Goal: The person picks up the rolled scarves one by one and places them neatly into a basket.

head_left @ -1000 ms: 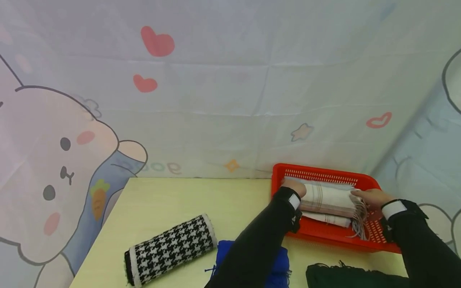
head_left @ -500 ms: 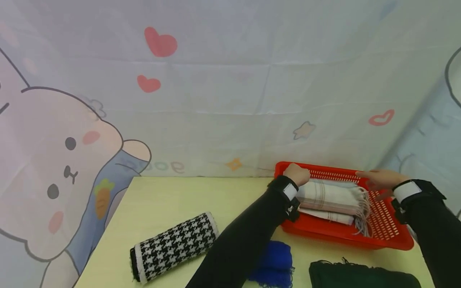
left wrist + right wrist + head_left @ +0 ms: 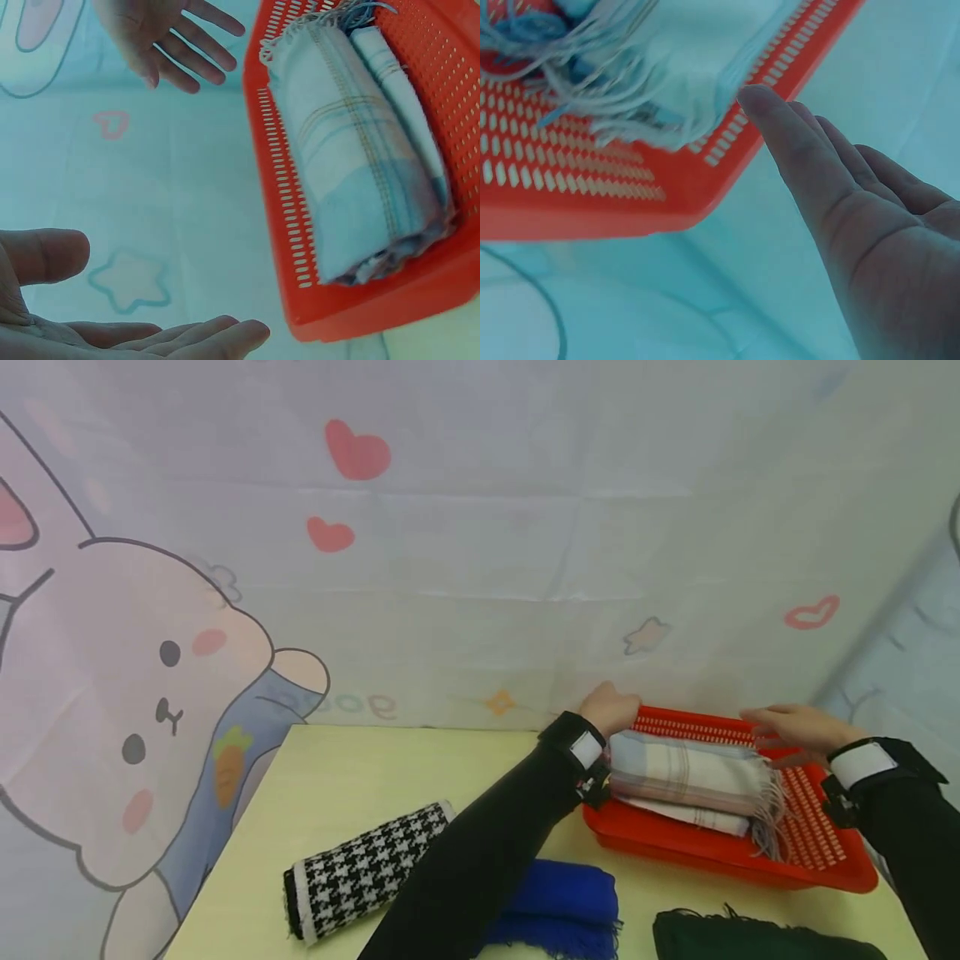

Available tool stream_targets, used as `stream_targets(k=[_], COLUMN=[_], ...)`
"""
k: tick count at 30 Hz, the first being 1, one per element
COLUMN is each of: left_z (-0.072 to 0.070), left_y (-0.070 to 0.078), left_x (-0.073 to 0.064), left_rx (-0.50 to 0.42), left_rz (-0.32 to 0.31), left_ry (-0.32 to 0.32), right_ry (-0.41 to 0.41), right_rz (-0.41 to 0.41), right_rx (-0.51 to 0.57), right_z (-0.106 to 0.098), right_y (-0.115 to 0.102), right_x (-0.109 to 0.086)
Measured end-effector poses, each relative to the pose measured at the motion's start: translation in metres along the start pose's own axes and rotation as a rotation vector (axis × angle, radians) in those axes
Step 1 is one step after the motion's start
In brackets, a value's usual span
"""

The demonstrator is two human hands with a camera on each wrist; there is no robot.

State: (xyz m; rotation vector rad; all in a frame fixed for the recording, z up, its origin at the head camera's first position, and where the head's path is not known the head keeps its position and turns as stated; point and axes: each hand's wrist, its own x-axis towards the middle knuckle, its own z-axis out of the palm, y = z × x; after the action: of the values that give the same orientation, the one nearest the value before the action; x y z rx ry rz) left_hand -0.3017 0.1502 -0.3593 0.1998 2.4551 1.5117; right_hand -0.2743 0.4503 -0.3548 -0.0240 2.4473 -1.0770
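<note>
A folded plaid scarf (image 3: 682, 768) in white, pale blue and pink, with fringe at its right end, lies in the red plastic basket (image 3: 697, 852). My left hand (image 3: 609, 708) is over the basket's back left corner; its fingers are straight and hold nothing in the left wrist view. My right hand (image 3: 806, 731) hovers above the basket's right back part, past the fringe (image 3: 645, 112), with extended fingers (image 3: 810, 157) and nothing in them. In the left wrist view the scarf looks rolled, and a second light plaid bundle (image 3: 397, 97) sits beside it.
On the pale yellow table (image 3: 360, 777) lie a black-and-white houndstooth roll (image 3: 367, 872), a blue fringed cloth (image 3: 562, 906) partly behind my left sleeve, and a dark green fringed cloth (image 3: 757, 937) at the front edge. A printed curtain (image 3: 487, 568) hangs behind the table.
Both hands have let go of the plaid scarf, which stays in the basket. They have lifted away, the left toward the back left corner, the right toward the right side. The head view has shifted slightly.
</note>
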Motion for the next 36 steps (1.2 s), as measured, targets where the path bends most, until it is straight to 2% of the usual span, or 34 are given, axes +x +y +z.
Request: stream_targets(k=[4, 11, 14, 19, 23, 27, 36], left_z=[-0.008, -0.02, -0.025, -0.034, -0.043, -0.054, -0.069], left_y=[0.005, 0.005, 0.001, -0.008, -0.013, -0.019, -0.031], left_x=[-0.009, -0.01, -0.011, -0.012, -0.02, -0.031, -0.042], left_rx=[-0.011, 0.001, -0.023, -0.089, -0.108, -0.068, 0.035], left_rz=[-0.004, -0.024, -0.03, -0.007, 0.017, 0.041, 0.095], left_ry=[0.008, 0.053, 0.063, 0.047, 0.034, 0.035, -0.008], right_ry=[0.002, -0.005, -0.007, 0.008, 0.011, 0.012, 0.058], right_rz=[-0.025, -0.047, -0.072, -0.119, -0.168, -0.209, -0.259], right_rx=[0.023, 0.02, 0.016, 0.024, 0.042, 0.046, -0.006], right_z=[0.002, 0.004, 0.007, 0.015, 0.025, 0.037, 0.053], right_y=[-0.002, -0.01, -0.015, -0.022, -0.027, -0.031, -0.038], right_x=[0.003, 0.008, 0.009, 0.011, 0.011, 0.008, 0.011])
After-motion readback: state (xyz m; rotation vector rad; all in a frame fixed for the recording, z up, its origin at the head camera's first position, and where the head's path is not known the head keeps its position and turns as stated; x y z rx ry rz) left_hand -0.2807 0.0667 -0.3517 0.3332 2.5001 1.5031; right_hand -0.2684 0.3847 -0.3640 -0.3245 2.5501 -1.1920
